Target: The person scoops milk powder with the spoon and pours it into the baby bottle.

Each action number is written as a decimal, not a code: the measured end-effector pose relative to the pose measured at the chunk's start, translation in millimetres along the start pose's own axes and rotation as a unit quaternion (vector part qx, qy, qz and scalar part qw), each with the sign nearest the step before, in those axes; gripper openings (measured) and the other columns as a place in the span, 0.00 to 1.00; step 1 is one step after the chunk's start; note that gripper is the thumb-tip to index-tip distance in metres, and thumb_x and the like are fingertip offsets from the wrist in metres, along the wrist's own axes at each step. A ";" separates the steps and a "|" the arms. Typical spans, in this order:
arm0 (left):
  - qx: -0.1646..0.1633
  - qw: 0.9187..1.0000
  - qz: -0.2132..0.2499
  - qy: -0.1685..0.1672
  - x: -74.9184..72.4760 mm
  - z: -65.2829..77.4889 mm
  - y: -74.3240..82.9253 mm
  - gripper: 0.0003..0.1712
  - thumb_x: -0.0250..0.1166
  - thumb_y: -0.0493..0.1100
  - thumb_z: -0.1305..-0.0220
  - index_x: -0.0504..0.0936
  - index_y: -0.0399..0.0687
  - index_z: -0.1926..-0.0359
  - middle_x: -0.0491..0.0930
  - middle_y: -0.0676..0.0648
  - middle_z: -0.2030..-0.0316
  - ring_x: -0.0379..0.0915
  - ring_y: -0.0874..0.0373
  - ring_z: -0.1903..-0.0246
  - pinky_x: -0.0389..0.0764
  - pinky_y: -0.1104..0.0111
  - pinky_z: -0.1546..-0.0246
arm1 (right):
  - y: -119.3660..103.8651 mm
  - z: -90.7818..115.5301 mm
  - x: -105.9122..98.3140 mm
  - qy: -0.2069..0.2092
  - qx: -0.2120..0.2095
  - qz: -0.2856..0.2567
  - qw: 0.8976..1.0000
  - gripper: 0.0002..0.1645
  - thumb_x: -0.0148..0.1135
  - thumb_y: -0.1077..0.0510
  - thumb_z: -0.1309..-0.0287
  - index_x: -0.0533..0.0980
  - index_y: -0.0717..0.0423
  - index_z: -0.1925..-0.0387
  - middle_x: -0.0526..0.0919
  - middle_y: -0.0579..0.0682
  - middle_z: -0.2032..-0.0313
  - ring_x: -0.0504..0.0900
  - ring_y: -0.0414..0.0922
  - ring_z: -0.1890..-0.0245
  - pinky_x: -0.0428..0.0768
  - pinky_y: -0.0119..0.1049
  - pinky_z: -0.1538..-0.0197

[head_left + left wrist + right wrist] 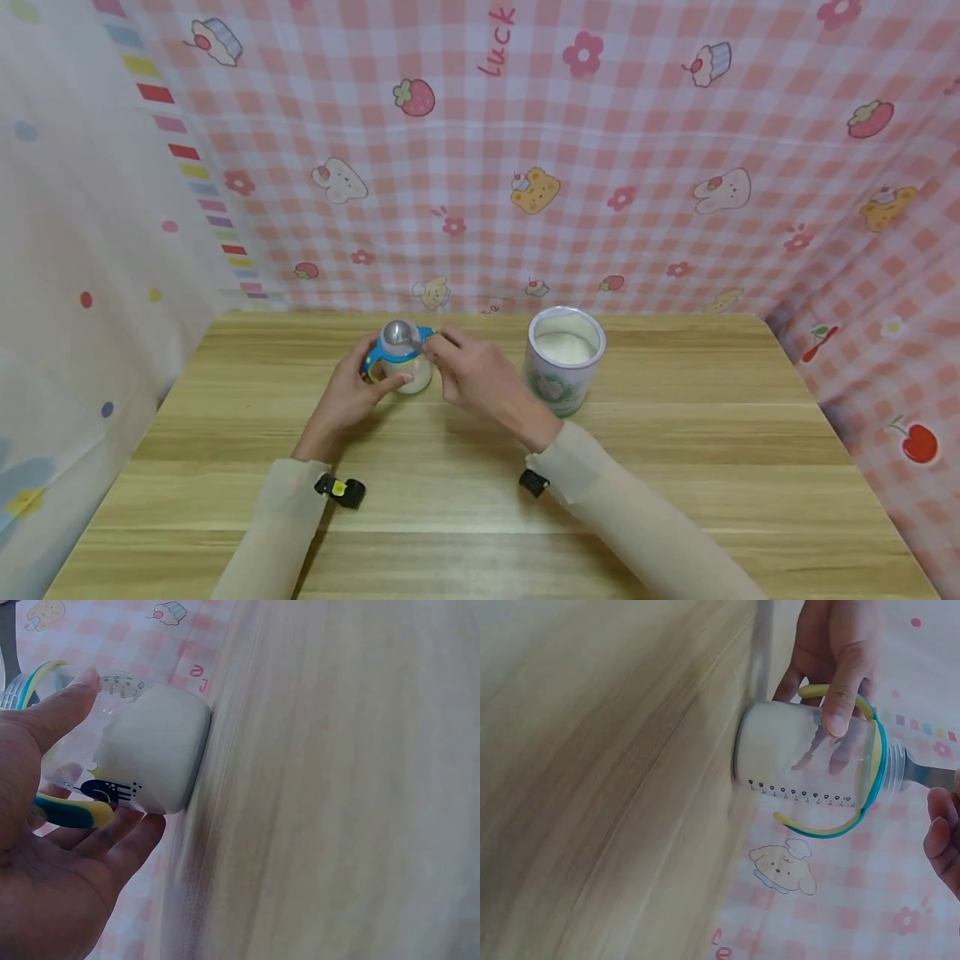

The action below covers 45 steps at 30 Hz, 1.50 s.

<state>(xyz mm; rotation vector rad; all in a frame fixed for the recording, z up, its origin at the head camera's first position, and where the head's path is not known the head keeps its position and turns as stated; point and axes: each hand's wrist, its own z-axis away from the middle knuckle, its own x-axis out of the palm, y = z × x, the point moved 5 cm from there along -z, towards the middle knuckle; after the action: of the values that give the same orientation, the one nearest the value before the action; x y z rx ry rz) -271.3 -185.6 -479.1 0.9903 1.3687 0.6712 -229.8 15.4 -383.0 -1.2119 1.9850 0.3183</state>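
Note:
A clear baby bottle (413, 375) with blue and yellow side handles stands upright on the table, white contents filling its lower part. My left hand (356, 382) holds it from the left, thumb across the front and fingers behind, as the left wrist view shows. With my right hand (480, 372) I pinch the handle of a metal spoon (397, 334). Its bowl lies over the bottle's open mouth. In the right wrist view the spoon's flat handle (928, 775) runs from the threaded neck (894, 766) to my fingertips (937, 836).
An open tin (566, 387) of white powder (564, 347) stands to the right of the bottle, just beyond my right wrist. Both are near the back of the wooden table (465, 500). A pink checked cloth (480, 142) hangs behind it.

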 end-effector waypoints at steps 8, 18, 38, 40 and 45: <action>0.002 1.000 0.004 -0.001 -0.6 -0.8 0.2 0.42 0.75 0.53 0.38 0.66 0.53 0.27 0.75 0.42 0.34 0.68 0.43 0.31 0.68 0.42 0.28 | 14.8 -1.4 0.9 0.032 0.114 -0.129 0.985 0.06 0.60 0.66 0.31 0.82 0.59 0.63 0.83 0.51 0.69 0.73 0.37 0.76 0.73 0.24 0.74; 0.000 1.000 0.005 -0.002 0.2 0.6 0.2 0.41 0.75 0.51 0.37 0.66 0.54 0.27 0.75 0.42 0.34 0.68 0.43 0.32 0.68 0.41 0.29 | 31.1 2.9 10.9 0.046 0.321 -0.297 0.898 0.07 0.62 0.59 0.28 0.82 0.58 0.63 0.84 0.60 0.73 0.82 0.51 0.79 0.75 0.28 0.80; -0.002 1.000 0.020 -0.003 1.9 -0.1 1.2 0.42 0.75 0.48 0.37 0.65 0.52 0.27 0.75 0.40 0.34 0.69 0.42 0.32 0.67 0.43 0.27 | 44.2 7.8 3.9 0.115 0.486 -0.481 0.721 0.04 0.60 0.65 0.30 0.79 0.64 0.60 0.83 0.50 0.75 0.78 0.39 0.81 0.77 0.27 0.77; -0.003 1.000 0.023 -0.003 2.0 -0.2 0.8 0.42 0.75 0.48 0.37 0.65 0.52 0.27 0.75 0.40 0.35 0.69 0.42 0.32 0.67 0.43 0.27 | 43.7 6.7 -1.8 0.120 0.481 -0.487 0.719 0.03 0.60 0.65 0.30 0.78 0.63 0.61 0.83 0.51 0.75 0.78 0.39 0.80 0.77 0.27 0.77; -0.008 1.000 0.020 -0.001 1.5 0.1 -0.9 0.42 0.75 0.49 0.38 0.65 0.52 0.27 0.75 0.41 0.35 0.69 0.43 0.33 0.68 0.44 0.28 | 44.3 6.7 -18.2 0.126 0.474 -0.496 0.717 0.04 0.60 0.65 0.30 0.78 0.64 0.60 0.82 0.49 0.76 0.78 0.39 0.81 0.77 0.27 0.77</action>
<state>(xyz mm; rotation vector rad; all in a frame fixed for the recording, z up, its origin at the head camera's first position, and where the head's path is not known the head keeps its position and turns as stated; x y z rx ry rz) -271.1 -184.7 -480.6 1.0083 1.3419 0.7101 -259.2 53.8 -382.0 -1.3760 1.0566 -1.3044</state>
